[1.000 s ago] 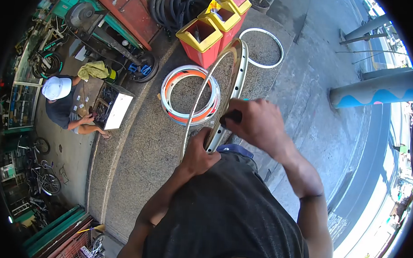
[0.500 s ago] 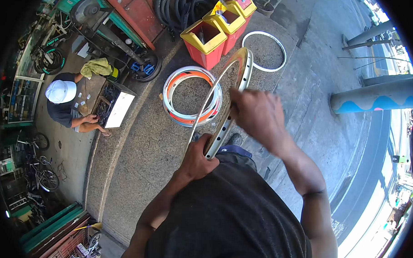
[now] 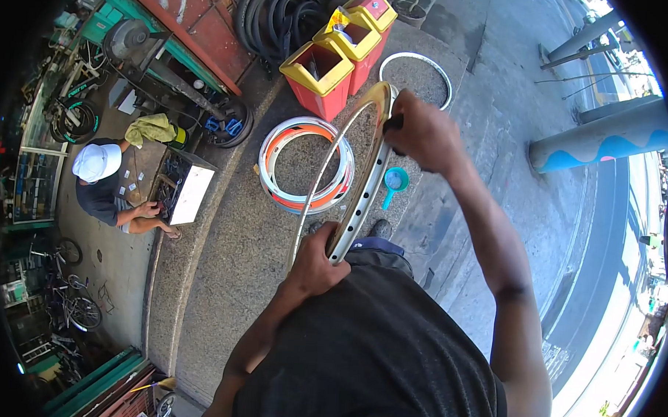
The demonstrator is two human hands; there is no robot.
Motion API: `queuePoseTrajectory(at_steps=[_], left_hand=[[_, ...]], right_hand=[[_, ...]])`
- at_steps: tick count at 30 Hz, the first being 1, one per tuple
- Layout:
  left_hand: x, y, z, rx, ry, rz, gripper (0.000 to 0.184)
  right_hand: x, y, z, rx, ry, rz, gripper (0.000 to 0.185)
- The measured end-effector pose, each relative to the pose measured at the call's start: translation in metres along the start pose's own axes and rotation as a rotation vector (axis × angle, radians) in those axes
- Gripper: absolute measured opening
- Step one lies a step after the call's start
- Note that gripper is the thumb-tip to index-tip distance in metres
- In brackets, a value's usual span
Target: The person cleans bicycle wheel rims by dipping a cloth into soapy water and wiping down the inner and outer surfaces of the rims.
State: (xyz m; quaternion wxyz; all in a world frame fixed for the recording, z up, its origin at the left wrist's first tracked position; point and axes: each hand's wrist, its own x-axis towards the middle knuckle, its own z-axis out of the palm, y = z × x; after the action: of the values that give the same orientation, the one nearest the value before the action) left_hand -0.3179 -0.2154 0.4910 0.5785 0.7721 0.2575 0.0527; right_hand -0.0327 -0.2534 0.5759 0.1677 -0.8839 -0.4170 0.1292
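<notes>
A pale bicycle rim [image 3: 366, 193] with holes along its outer wall stands tilted upright in front of my body. My left hand [image 3: 319, 265] is wrapped round its lower end, close to my waist. Higher up, my right hand [image 3: 428, 137] is closed against the rim's upper right side. Something dark shows between those fingers, but its kind is unclear. Beyond the rim, a stack of white and orange rims [image 3: 268, 171] lies on the ground. A teal dipper [image 3: 395, 180] with pale contents sits to the right of the held rim.
Red bins with yellow tops [image 3: 329, 96] stand ahead, beside black tires [image 3: 246, 22]. Another white rim [image 3: 447, 79] lies right of them. At left, a person in a white cap [image 3: 98, 163] sits by an open box [image 3: 193, 195]. A painted post [image 3: 597, 148] stands at right.
My right hand has moved slightly up along the rim, while my left hand keeps its grip. The teal dipper, hidden before, now shows. The whole view has shifted slightly.
</notes>
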Motion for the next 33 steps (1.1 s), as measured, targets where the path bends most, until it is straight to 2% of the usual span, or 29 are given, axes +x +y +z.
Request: queuePoseTrajectory(at_steps=[2,4,10,11,12,13,14,15,17,23,26,28,30,31,33], left_hand=[[-0.003,-0.002,-0.001,0.002,0.002,-0.002,0.051],[-0.001,-0.005,-0.003,0.003,0.018,0.005,0.049],[-0.002,-0.012,-0.005,0.045,-0.005,-0.074,0.051],[0.0,-0.015,-0.003,0.038,0.027,-0.048,0.044],[0.001,-0.017,-0.001,0.03,0.057,-0.019,0.038],[0.002,-0.017,0.0,0.031,0.05,-0.014,0.038],[0.002,-0.018,-0.001,0.06,0.043,-0.029,0.04],[0.002,-0.018,0.0,0.09,0.038,-0.045,0.041],[0.001,-0.021,0.002,0.056,0.048,-0.031,0.043],[-0.002,-0.016,-0.002,0.007,0.012,-0.063,0.054],[-0.002,-0.015,-0.003,0.015,-0.026,-0.049,0.054],[-0.001,-0.013,-0.004,0.019,-0.045,-0.051,0.054],[-0.005,-0.013,-0.005,0.055,-0.099,-0.061,0.054],[-0.004,-0.011,-0.005,0.057,-0.095,-0.059,0.054],[-0.003,-0.008,-0.005,-0.001,-0.09,-0.089,0.053]], right_hand=[[0.009,0.007,0.001,0.054,-0.002,-0.011,0.031],[0.004,-0.001,0.006,-0.088,0.014,-0.009,0.027],[-0.062,-0.045,0.021,-0.026,-0.087,-0.02,0.022],[-0.071,-0.044,0.031,0.026,-0.101,-0.101,0.022],[-0.08,-0.047,0.033,0.027,-0.097,-0.093,0.022],[-0.09,-0.05,0.035,0.04,-0.158,-0.125,0.021],[-0.099,-0.051,0.037,0.054,-0.219,-0.159,0.021],[-0.105,-0.048,0.041,0.055,-0.214,-0.154,0.021],[-0.114,-0.037,0.05,0.137,-0.141,-0.307,0.027],[-0.108,-0.002,0.017,0.118,-0.144,-0.489,0.031],[-0.068,0.018,0.005,0.04,-0.145,-0.45,0.028],[-0.04,0.026,0.003,-0.089,-0.04,-0.287,0.03],[-0.008,0.051,0.008,-0.139,0.038,-0.304,0.024],[-0.001,0.054,0.012,-0.221,0.026,-0.289,0.026],[-0.009,0.032,0.009,-0.232,-0.019,-0.293,0.029]])
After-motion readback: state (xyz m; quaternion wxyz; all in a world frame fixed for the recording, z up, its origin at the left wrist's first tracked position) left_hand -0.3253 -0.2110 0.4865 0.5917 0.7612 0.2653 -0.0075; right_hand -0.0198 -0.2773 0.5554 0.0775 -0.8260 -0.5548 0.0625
